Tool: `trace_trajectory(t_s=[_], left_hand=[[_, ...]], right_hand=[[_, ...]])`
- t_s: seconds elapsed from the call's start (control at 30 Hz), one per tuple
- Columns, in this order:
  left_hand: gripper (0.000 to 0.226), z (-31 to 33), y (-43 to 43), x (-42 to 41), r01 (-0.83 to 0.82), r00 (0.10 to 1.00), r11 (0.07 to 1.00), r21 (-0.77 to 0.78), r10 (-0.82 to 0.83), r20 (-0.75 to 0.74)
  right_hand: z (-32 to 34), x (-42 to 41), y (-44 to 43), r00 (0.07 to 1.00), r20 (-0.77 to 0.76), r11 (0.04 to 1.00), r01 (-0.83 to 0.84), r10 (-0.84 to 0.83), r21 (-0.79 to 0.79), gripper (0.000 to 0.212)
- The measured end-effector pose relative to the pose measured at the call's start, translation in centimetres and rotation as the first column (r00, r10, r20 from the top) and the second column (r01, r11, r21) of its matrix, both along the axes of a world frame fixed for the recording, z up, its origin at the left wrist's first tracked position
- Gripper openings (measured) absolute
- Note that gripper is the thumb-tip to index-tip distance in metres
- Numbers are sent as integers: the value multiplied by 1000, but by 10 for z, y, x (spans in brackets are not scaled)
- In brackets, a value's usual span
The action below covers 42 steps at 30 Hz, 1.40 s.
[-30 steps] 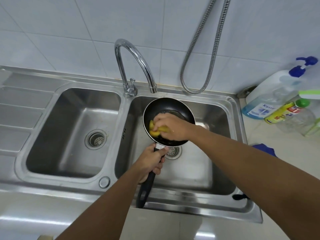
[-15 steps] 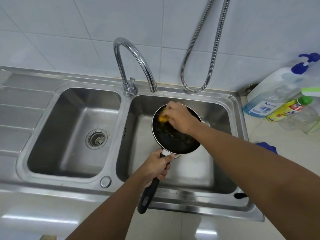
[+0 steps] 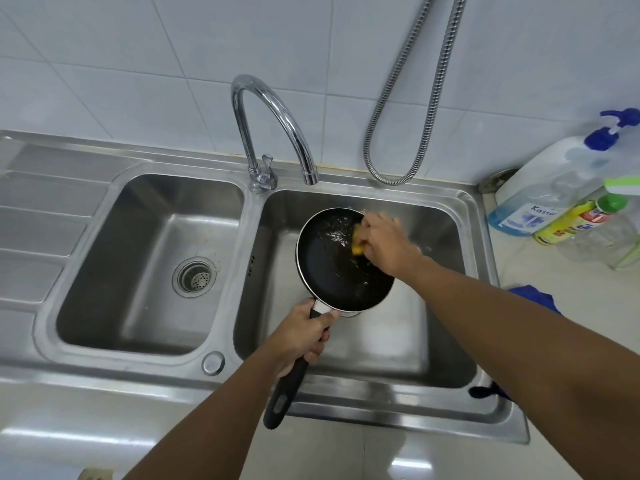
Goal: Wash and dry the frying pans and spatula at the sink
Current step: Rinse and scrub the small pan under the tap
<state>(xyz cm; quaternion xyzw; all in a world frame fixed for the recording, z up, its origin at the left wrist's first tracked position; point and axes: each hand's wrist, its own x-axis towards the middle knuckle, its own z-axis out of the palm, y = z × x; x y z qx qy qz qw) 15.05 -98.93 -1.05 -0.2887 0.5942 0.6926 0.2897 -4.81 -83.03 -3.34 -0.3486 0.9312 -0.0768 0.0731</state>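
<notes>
From the head view, the pan point(image 3: 329, 271) sits tilted over the right basin point(image 3: 443, 344) of a steel sink, its black inside wet and facing up. The left hand point(image 3: 301, 336) wraps its fingers round the black handle point(image 3: 287, 393) just below the pan's rim, and the handle's end reaches over the sink's near edge. The right hand point(image 3: 384, 240) grips a yellow sponge point(image 3: 357, 243) and presses it against the pan's far right inner side; the hand is blurred. The faucet point(image 3: 273, 109) arches over the divider, its spout above the right basin's far edge. The left basin point(image 3: 104, 271) holds only its drain point(image 3: 194, 277). A metal hose point(image 3: 415, 81) hangs on the tiled wall. On the tabletop point(image 3: 540, 268) to the right stand a pump bottle point(image 3: 540, 188) and a yellow bottle point(image 3: 568, 221), with a blue cloth point(image 3: 533, 297) nearer.
</notes>
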Motion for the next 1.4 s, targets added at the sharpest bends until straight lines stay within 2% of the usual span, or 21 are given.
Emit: trace_trajectory(t_s=[0.1, 0.23, 0.33, 0.43, 0.57, 0.67, 0.77, 0.87, 0.97, 1.03, 1.2, 1.3, 1.4], left_hand=[[12, 1, 6, -2, 39, 999, 999, -14, -40, -19], [17, -5, 3, -7, 36, 999, 993, -108, -41, -36], [14, -10, -6, -10, -4, 999, 991, -131, -2, -46], [14, -10, -14, -12, -68, 997, 995, -77, 66, -32], [13, -5, -13, -10, -28, 999, 998, -53, 26, -33], [12, -2, -3, -9, 12, 998, 998, -68, -16, -58], [10, -3, 3, -14, 43, 995, 991, -130, -54, -80], [8, -7, 0, -18, 37, 995, 983, -182, -53, -87], [8, -10, -6, -21, 20, 996, 976, -217, -39, -81], [9, -9, -8, -20, 21, 996, 974, -224, -39, -78], [10, -2, -1, -19, 28, 996, 989, -148, -40, -75], [12, 1, 7, -18, 18, 998, 996, -91, -24, -60], [15, 2, 14, -15, 17, 999, 999, -38, -19, -41]], right_hand=[[-6, 9, -24, 1000, -2, 967, -12, 12, -253, 23], [-5, 39, -49, 974, 190, 904, -31, 123, -426, 31], [-11, 50, -41, 930, 300, 924, -92, 214, -371, 29], [-19, 49, -18, 927, 336, 948, -60, 169, -311, 24], [-21, 24, -3, 991, 134, 972, 35, -3, -233, 26], [-10, 12, -18, 993, 61, 945, 114, -100, -307, 32], [0, 22, -35, 994, 105, 933, 43, -6, -357, 40], [-1, 39, -36, 970, 230, 948, 3, 74, -318, 50], [-4, 48, -30, 913, 403, 925, 204, -61, -321, 55], [-1, 44, -32, 878, 454, 889, 321, -150, -326, 51], [20, 27, -52, 867, 436, 901, 367, -240, -233, 40], [32, 24, -62, 888, 381, 909, 358, -259, -215, 47], [32, 28, -60, 915, 356, 943, 271, -190, -192, 54]])
